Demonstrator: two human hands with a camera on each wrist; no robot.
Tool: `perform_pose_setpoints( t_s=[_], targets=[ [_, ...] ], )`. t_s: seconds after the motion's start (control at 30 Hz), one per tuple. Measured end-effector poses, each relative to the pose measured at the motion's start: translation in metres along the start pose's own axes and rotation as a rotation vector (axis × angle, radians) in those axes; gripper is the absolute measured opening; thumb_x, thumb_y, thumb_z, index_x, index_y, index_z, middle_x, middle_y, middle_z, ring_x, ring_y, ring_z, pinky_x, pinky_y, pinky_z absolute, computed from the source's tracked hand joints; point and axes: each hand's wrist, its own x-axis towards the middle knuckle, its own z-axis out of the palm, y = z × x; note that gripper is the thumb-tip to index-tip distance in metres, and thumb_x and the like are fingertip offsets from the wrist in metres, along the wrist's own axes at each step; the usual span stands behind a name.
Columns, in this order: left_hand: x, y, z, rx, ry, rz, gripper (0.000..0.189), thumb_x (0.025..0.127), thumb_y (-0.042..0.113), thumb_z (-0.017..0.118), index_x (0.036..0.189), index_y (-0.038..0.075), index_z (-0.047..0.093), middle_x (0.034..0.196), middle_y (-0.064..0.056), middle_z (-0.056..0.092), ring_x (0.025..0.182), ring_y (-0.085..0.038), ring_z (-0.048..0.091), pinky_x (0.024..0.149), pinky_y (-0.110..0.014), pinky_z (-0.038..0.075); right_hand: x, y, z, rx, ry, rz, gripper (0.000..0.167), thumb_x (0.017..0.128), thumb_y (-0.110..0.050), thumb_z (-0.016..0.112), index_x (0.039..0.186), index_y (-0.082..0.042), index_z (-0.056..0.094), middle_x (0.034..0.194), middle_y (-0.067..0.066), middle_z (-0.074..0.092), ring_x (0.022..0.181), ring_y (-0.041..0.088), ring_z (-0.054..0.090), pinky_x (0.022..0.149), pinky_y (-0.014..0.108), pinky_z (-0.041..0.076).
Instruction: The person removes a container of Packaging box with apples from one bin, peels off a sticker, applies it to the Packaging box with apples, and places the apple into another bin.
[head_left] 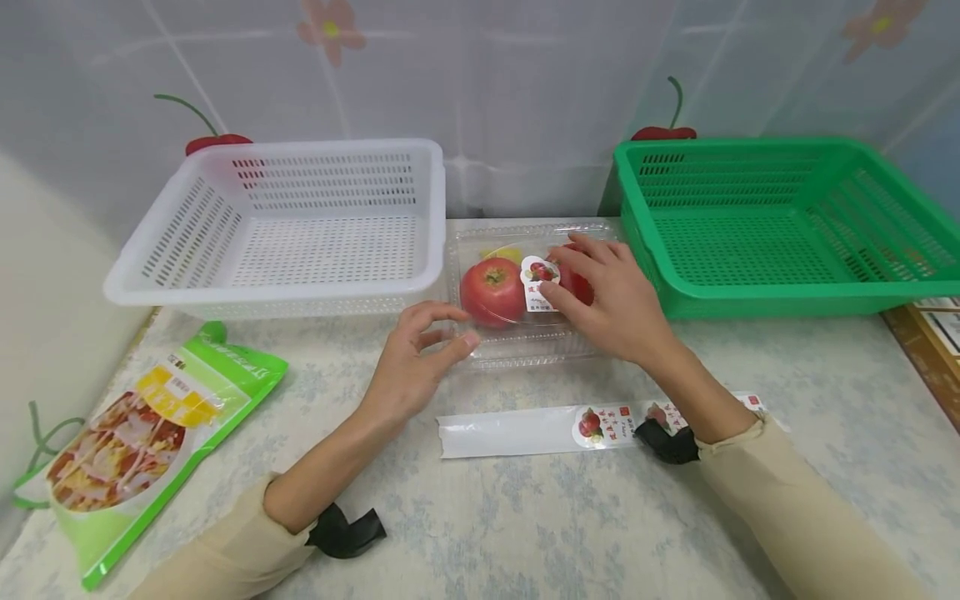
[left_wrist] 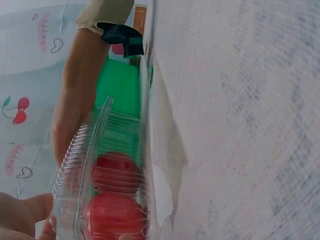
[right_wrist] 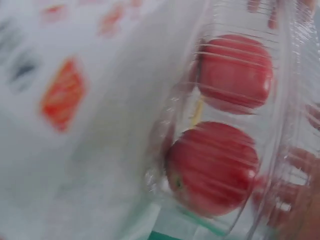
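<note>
A clear plastic clamshell box (head_left: 517,350), lid down, holds red apples (head_left: 492,292) and something yellow (head_left: 504,253) behind them. On its lid is a white label (head_left: 537,296) with a red fruit picture. The right hand (head_left: 611,300) lies over the lid's right part, its thumb at the label's edge and its fingers spread toward the back. At the box's front left corner, the left hand (head_left: 420,358) touches the edge with loosely bent fingers. The left wrist view shows the box's ribbed side (left_wrist: 120,132) and a fingertip low in front of it.
A backing strip (head_left: 502,432) with printed labels lies in front of the box, partly under the right forearm. A white basket (head_left: 322,287) stands left and a green basket (head_left: 780,292) right. At the left lies a green food packet (head_left: 150,450).
</note>
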Motion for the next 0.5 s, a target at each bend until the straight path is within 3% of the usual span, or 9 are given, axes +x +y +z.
perform_pose_setpoints(
  t_s=[0.1, 0.23, 0.5],
  targets=[
    [0.0, 0.0, 0.0, 0.0, -0.002, 0.001, 0.03, 0.092, 0.017, 0.071, 0.12, 0.011, 0.064, 0.139, -0.002, 0.041, 0.122, -0.029, 0.049, 0.089, -0.044, 0.051, 0.004, -0.003, -0.001, -0.073, -0.093, 0.06, 0.065, 0.09, -0.052, 0.062, 0.144, -0.016, 0.052, 0.155, 0.017, 0.034, 0.14, 0.038, 0.027, 0.102, 0.066, 0.035],
    [0.001, 0.001, 0.001, -0.002, 0.003, 0.002, 0.03, 0.092, 0.017, 0.071, 0.12, 0.011, 0.065, 0.138, -0.002, 0.042, 0.121, -0.029, 0.05, 0.088, -0.044, 0.052, 0.009, -0.007, -0.002, -0.101, -0.18, 0.075, 0.073, 0.088, -0.053, 0.066, 0.149, -0.019, 0.045, 0.157, 0.02, 0.026, 0.142, 0.041, 0.019, 0.106, 0.068, 0.023],
    [0.002, -0.001, 0.0, -0.003, 0.007, -0.011, 0.03, 0.091, 0.017, 0.072, 0.12, 0.011, 0.064, 0.138, -0.001, 0.042, 0.121, -0.03, 0.048, 0.088, -0.045, 0.052, 0.011, -0.008, -0.012, 0.064, -0.286, 0.045, 0.067, 0.091, -0.029, 0.068, 0.151, -0.018, 0.041, 0.16, 0.021, 0.016, 0.144, 0.042, 0.009, 0.107, 0.071, 0.015]
  ],
)
